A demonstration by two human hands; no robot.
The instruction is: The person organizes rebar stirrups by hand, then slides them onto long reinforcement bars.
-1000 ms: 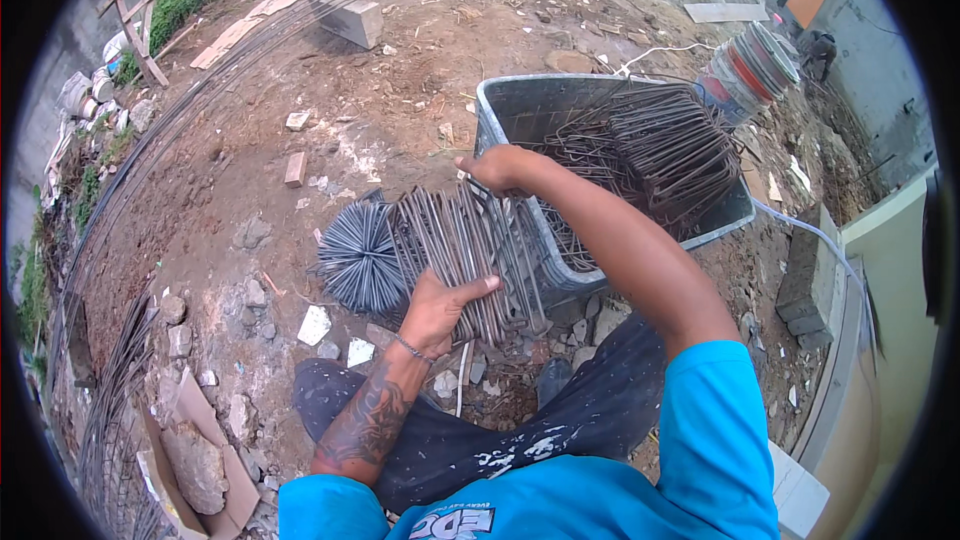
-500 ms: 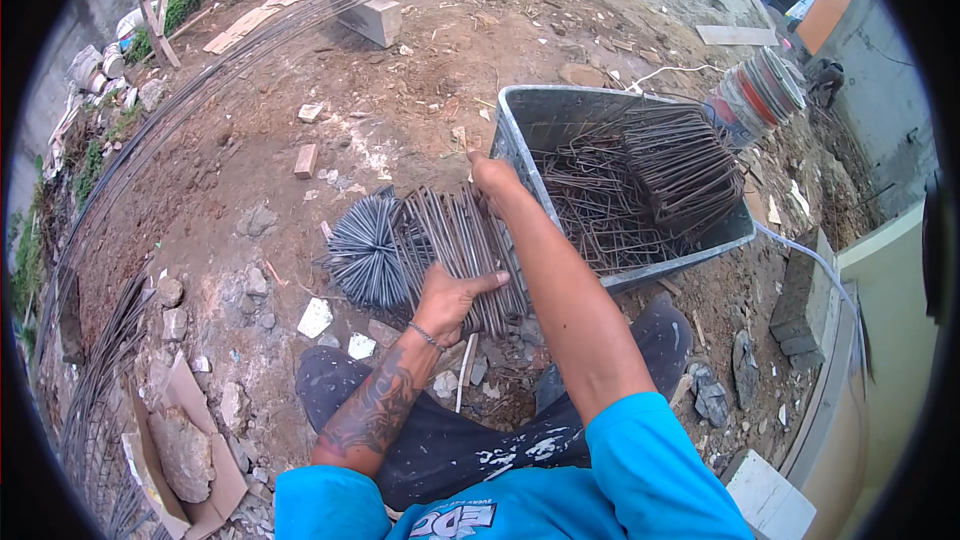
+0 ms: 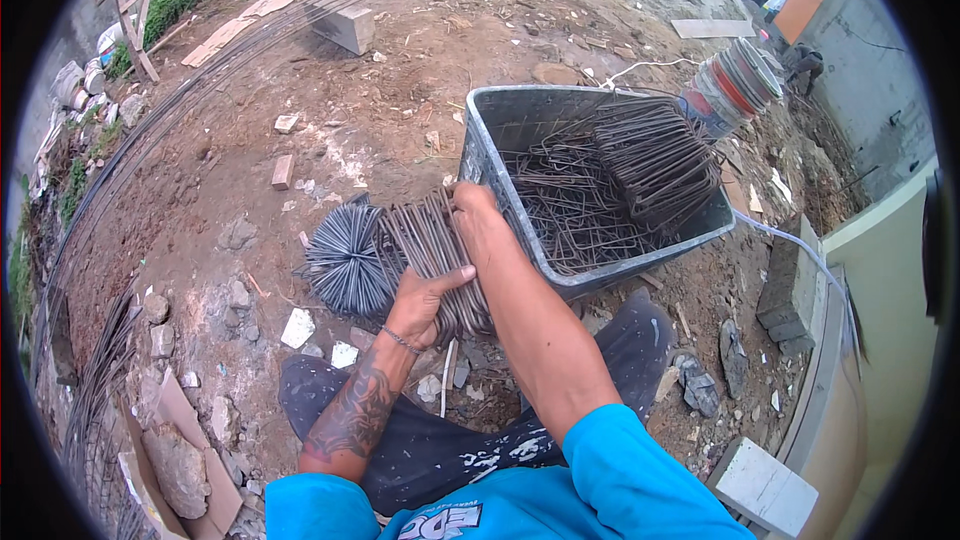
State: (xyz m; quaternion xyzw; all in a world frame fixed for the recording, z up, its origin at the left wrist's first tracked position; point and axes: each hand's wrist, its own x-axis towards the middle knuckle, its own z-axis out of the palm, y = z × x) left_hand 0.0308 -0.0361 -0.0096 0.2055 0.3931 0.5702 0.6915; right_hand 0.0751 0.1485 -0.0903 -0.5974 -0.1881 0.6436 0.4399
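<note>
In front of me stands a row of bent steel rebar stirrups [image 3: 425, 240], packed side by side. My left hand [image 3: 418, 308] grips their near side, its thumb lying across the bars. At the far right end of the row, my right hand [image 3: 474, 206] is closed against the same stirrups, its fingertips partly hidden. Touching the row on the left is a round, fanned-out bundle of grey steel rods [image 3: 350, 258]. To the right, a dark plastic tub [image 3: 545, 278] holds loose bent steel pieces [image 3: 565, 205] and a stacked bunch of stirrups [image 3: 655, 160].
Beyond the tub's far right corner leans a bucket stack [image 3: 735, 85]. Concrete blocks [image 3: 790, 285] and a pale slab [image 3: 765, 488] lie along the right wall. Long rebar [image 3: 95, 370] and cardboard [image 3: 215, 485] lie at left. A brick [image 3: 283, 172] and rubble dot the dirt.
The view has shifted slightly, moving the scene leftward. My right hand has come down a little, its raised finger now curled against the stirrups. My left hand keeps its grip.
</note>
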